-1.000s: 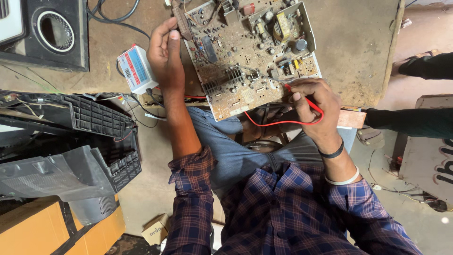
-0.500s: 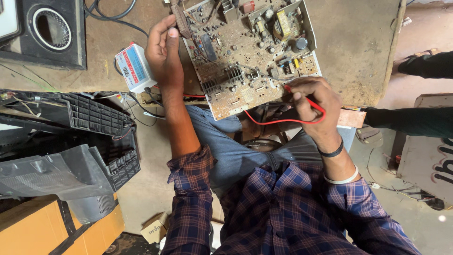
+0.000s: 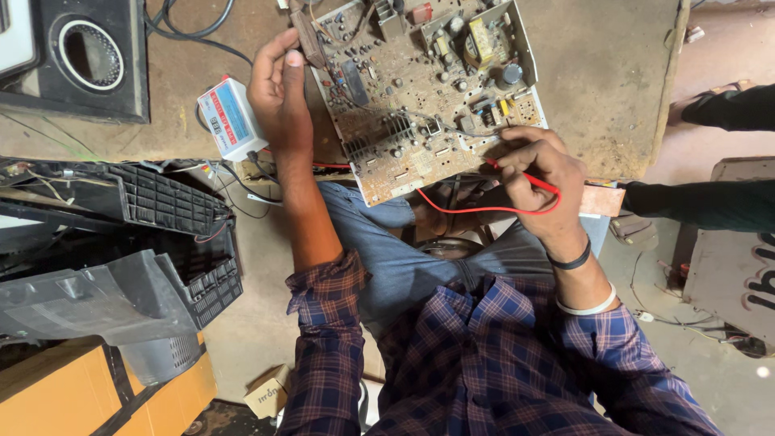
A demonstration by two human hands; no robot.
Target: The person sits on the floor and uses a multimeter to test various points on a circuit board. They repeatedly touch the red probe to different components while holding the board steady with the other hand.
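Observation:
A brown circuit board (image 3: 420, 89) crowded with components lies on the wooden table (image 3: 597, 73), hanging over its near edge. My left hand (image 3: 278, 97) grips the board's left edge, thumb on top. My right hand (image 3: 541, 173) holds a red test probe (image 3: 521, 171) against the board's lower right corner. The probe's red wire (image 3: 476, 210) loops below the table edge.
A white and blue box-shaped device (image 3: 230, 117) with a cable sits left of my left hand. A black speaker cabinet (image 3: 81, 56) stands at top left. Black and grey plastic casings (image 3: 121, 242) pile up on the left. Another person's dark sleeves (image 3: 710, 202) reach in from the right.
My left hand has slid slightly up the board's left edge. The right hand keeps the probe at the same corner.

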